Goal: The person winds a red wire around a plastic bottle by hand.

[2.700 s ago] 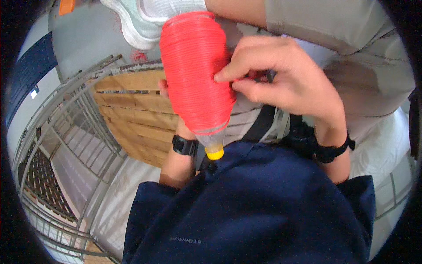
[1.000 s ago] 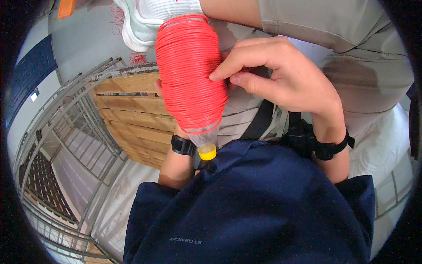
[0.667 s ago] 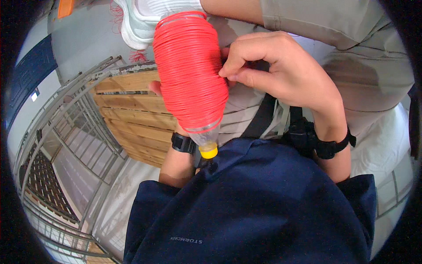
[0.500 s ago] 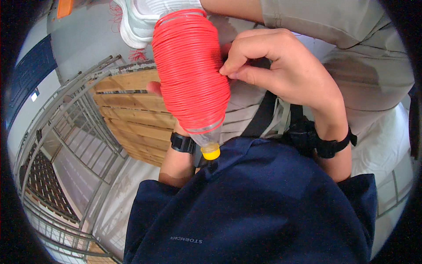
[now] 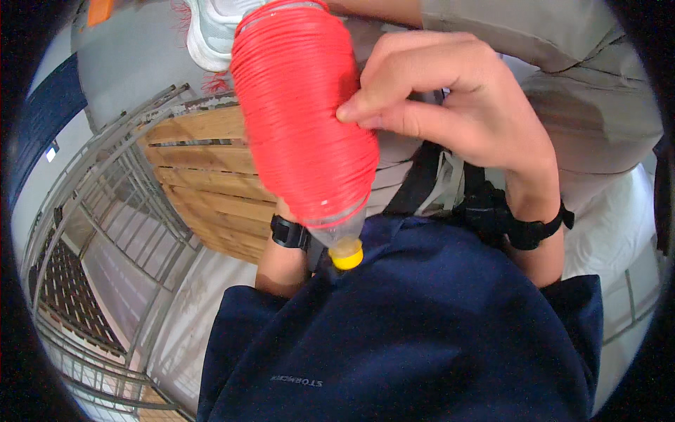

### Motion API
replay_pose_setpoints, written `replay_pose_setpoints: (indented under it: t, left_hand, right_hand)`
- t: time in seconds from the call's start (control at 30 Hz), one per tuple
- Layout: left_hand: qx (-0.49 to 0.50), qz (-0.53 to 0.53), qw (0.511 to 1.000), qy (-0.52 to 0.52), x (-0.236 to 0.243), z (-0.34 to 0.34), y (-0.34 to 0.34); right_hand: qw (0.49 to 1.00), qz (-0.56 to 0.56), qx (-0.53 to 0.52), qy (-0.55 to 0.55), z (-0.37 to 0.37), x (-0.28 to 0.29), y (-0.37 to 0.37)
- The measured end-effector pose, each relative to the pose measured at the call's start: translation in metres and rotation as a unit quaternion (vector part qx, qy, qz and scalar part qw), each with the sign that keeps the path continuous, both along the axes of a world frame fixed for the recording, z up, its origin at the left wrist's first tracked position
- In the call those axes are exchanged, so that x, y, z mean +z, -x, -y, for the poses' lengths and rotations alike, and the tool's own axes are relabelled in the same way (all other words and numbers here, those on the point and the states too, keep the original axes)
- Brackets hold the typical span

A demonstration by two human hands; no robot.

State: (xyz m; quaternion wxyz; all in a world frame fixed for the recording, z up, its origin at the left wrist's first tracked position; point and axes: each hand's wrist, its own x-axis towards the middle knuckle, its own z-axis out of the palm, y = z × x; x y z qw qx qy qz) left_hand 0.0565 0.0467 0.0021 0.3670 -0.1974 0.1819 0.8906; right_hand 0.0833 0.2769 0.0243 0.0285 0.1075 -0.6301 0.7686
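A clear plastic bottle (image 5: 327,231) with a yellow cap (image 5: 346,254) lies tilted above my lap, its neck toward me. Tight turns of red cord (image 5: 302,112) cover most of its body. My right hand (image 5: 457,98) is closed, thumb and forefinger pinched together at the right side of the winding, apparently on the cord. From the left, my left forearm (image 5: 281,267), with a black band (image 5: 287,232) at the wrist, reaches under the bottle. The bottle hides my left hand, which holds it up from beneath.
A wooden slatted panel (image 5: 204,169) and a grey metal tube frame (image 5: 133,281) stand at my left. A white shoe (image 5: 209,39) is beyond the bottle, with loose red strands (image 5: 215,83) beside it. An orange object (image 5: 99,10) lies at the far left.
The bottle has come a little closer and its capped end has shifted right and toward me. My left thumb has gone out of sight behind it. My right fingertips have moved slightly left over the winding.
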Motion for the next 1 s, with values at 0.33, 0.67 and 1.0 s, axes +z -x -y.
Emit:
replay_pose_setpoints:
  t: [0.33, 0.67, 1.0]
  left_hand:
    - [-0.036, -0.063, 0.997, -0.028, -0.023, 0.008, -0.002]
    - [-0.045, -0.039, 0.998, 0.030, -0.033, 0.030, -0.005]
    - [-0.034, -0.032, 0.999, -0.003, -0.030, 0.027, -0.001]
  right_hand:
    - [0.999, -0.014, 0.024, -0.037, 0.001, -0.002, 0.001]
    - [0.998, 0.030, 0.023, -0.055, -0.001, -0.001, 0.002]
    - [0.999, 0.039, -0.002, -0.036, 0.004, -0.006, -0.001]
